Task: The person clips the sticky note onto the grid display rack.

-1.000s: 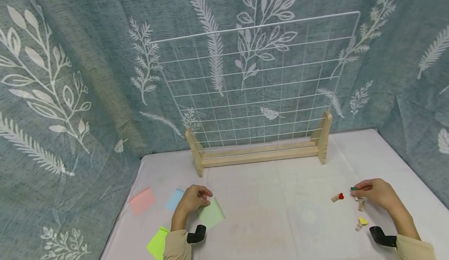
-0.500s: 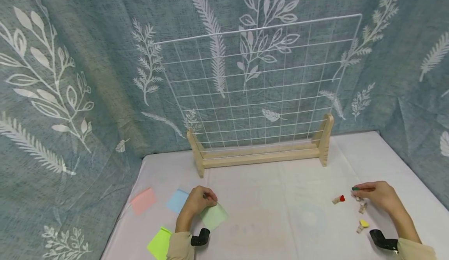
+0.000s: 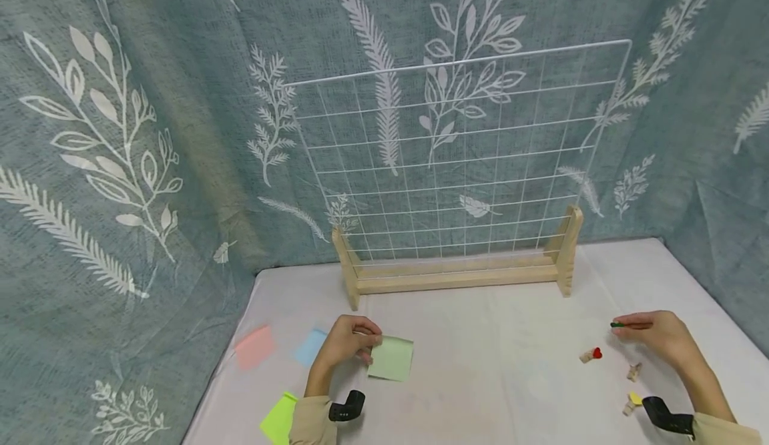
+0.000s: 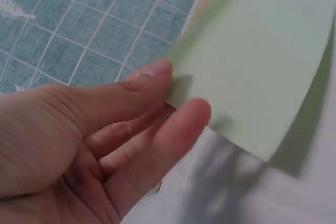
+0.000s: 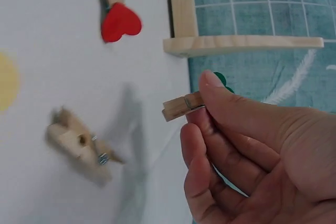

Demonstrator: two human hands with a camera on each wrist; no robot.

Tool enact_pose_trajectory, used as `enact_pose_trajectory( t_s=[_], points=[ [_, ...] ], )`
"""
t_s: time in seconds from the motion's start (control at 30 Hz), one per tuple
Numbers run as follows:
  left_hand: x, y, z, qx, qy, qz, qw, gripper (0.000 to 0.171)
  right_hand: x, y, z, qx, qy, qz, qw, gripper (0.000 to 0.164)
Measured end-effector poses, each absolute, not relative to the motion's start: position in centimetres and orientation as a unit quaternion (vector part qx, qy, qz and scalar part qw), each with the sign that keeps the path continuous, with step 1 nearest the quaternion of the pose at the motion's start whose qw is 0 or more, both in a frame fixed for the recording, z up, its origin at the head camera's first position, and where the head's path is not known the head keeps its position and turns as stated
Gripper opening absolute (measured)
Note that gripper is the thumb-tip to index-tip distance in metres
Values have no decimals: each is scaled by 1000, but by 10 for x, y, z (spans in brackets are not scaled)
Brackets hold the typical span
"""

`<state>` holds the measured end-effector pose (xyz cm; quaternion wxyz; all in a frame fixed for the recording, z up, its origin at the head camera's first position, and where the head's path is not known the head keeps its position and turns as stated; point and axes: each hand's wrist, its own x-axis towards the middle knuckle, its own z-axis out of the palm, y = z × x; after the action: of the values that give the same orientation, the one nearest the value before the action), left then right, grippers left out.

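Head: left hand (image 3: pixel 344 346) reaches over table (image 3: pixel 468 371), green note (image 3: pixel 392 359) at its fingertips; right hand (image 3: pixel 659 337) extends inward near red-heart peg (image 3: pixel 587 355). Left wrist: fingers pinch note's edge. Right wrist: thumb and fingers clamp green-topped peg (image 5: pixel 177 107).

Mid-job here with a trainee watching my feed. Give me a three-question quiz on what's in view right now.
1. What does the left grip hold?
2. True or false: the red-heart clothespin lies on the white table.
3. The decoration on the clothespin in the right grip is: A yellow, B green, C red.

Key:
1. The pale green note.
2. True.
3. B.
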<state>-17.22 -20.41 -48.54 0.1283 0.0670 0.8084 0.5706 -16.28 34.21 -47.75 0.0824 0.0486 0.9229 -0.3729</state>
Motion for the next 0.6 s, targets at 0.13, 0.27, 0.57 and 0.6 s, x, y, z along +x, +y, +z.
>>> enact_pose_trajectory(
  t_s=[0.13, 0.27, 0.57, 0.6],
  points=[
    [-174, -205, -485, 64, 787, 600, 125, 14, -168, 333, -474, 24, 927, -371, 55, 44],
    [-177, -206, -482, 64, 775, 621, 100, 18, -175, 319, -468, 2, 929, -369, 34, 40],
    [-188, -200, -468, 1, 748, 663, 39, 19, -192, 277, -444, -52, 921, -385, 20, 39],
    [-189, -199, -466, -4, 746, 665, 33, 19, -194, 272, -441, -59, 921, -385, 20, 38]
  ],
)
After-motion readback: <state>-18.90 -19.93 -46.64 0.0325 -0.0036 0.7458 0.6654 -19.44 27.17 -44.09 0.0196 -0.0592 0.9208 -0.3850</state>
